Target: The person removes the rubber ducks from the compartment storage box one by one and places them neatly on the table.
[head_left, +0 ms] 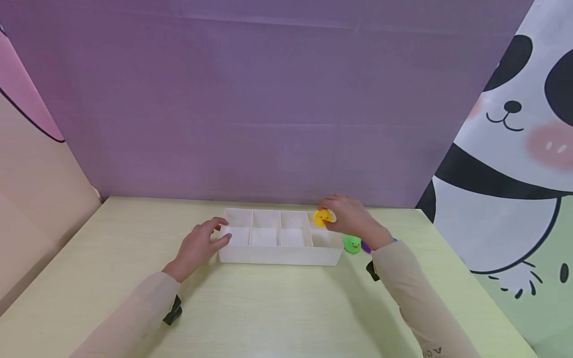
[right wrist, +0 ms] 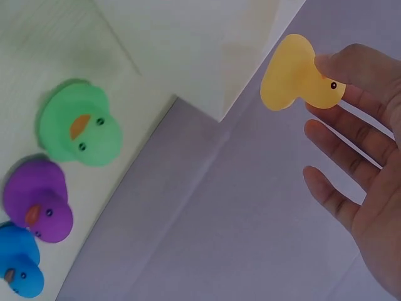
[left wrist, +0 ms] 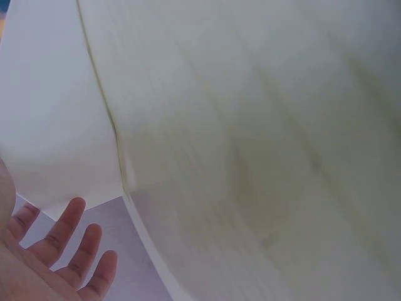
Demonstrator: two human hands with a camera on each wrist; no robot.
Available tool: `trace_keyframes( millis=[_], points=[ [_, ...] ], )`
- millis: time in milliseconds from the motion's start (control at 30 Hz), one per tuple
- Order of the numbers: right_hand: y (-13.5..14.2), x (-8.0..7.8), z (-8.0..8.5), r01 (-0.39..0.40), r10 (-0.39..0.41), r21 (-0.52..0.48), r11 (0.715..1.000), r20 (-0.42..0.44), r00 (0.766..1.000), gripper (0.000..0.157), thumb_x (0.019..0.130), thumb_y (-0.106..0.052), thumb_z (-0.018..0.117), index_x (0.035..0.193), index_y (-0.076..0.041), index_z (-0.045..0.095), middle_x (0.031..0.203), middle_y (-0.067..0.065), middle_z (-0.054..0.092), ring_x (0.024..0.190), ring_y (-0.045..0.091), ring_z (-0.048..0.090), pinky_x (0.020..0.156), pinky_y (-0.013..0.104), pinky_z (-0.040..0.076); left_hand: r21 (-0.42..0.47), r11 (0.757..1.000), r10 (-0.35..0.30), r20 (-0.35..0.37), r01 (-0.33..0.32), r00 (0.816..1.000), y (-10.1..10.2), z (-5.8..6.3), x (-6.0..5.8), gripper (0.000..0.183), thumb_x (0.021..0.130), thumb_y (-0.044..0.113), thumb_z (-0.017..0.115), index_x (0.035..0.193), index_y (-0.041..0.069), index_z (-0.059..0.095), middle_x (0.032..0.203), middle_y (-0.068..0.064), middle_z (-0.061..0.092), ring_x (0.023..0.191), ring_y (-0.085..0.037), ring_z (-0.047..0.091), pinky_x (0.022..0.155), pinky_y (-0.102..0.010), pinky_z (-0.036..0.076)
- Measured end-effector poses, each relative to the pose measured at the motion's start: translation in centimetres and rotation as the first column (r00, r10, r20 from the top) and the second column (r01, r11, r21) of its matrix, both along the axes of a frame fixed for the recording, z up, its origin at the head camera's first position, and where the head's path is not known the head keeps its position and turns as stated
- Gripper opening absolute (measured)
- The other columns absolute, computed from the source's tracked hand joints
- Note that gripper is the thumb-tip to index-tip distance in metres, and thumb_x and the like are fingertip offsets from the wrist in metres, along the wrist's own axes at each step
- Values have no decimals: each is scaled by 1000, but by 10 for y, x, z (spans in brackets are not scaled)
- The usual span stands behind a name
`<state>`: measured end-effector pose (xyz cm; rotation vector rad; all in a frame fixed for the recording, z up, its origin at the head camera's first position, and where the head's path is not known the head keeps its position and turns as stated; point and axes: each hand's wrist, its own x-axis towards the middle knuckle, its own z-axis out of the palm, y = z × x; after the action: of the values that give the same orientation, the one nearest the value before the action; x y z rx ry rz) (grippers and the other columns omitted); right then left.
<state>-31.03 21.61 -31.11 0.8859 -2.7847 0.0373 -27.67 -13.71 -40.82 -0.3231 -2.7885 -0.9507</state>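
Note:
Between thumb and fingers, my right hand (head_left: pixel 351 217) pinches a yellow rubber duck (head_left: pixel 322 217) over the rightmost compartment of a white divided box (head_left: pixel 279 255). In the right wrist view the duck (right wrist: pixel 291 75) hangs by its head, its body free of the fingers. My left hand (head_left: pixel 201 243) is at the box's left end, thumb and fingers spread around that end. The left wrist view shows its fingers (left wrist: pixel 66 235) extended beside the box's white wall (left wrist: pixel 56 113); whether they touch it I cannot tell.
To the right of the box, a green duck (right wrist: pixel 81 125), a purple duck (right wrist: pixel 41 197) and a blue duck (right wrist: pixel 20 260) stand in a row on the pale wooden table (head_left: pixel 268 308). A purple cloth backdrop (head_left: pixel 268 109) rises behind the table. A panda picture (head_left: pixel 506 209) covers the right side.

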Motion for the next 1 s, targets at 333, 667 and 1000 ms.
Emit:
trace_keyframes(
  millis=[333, 667, 1000],
  points=[
    [28, 5, -2, 30, -30, -9, 1000, -9, 1000, 30, 72, -15, 72, 101, -10, 65, 102, 3, 65, 96, 25, 58, 80, 43, 49, 0, 1000, 2, 0, -2, 1000, 0, 1, -1, 39, 87, 39, 56, 120, 18, 53, 112, -9, 61, 100, -29, 54, 75, -45, 45],
    [54, 9, -6, 88, -89, -31, 996, -13, 996, 34, 70, -15, 75, 102, -9, 64, 102, 7, 64, 94, 26, 57, 83, 44, 49, 5, 1000, -3, 6, 3, 1000, 1, 2, 0, 41, 87, 38, 56, 121, 17, 52, 113, -10, 61, 101, -31, 54, 76, -46, 45],
    [84, 15, -13, 128, -129, -62, 990, -13, 992, 34, 68, -14, 76, 100, -7, 65, 97, 8, 63, 85, 24, 56, 75, 42, 51, 11, 1000, 0, 12, 0, 1000, 2, 1, -1, 40, 87, 40, 55, 121, 19, 52, 113, -9, 61, 103, -30, 54, 78, -47, 45]
  ],
)
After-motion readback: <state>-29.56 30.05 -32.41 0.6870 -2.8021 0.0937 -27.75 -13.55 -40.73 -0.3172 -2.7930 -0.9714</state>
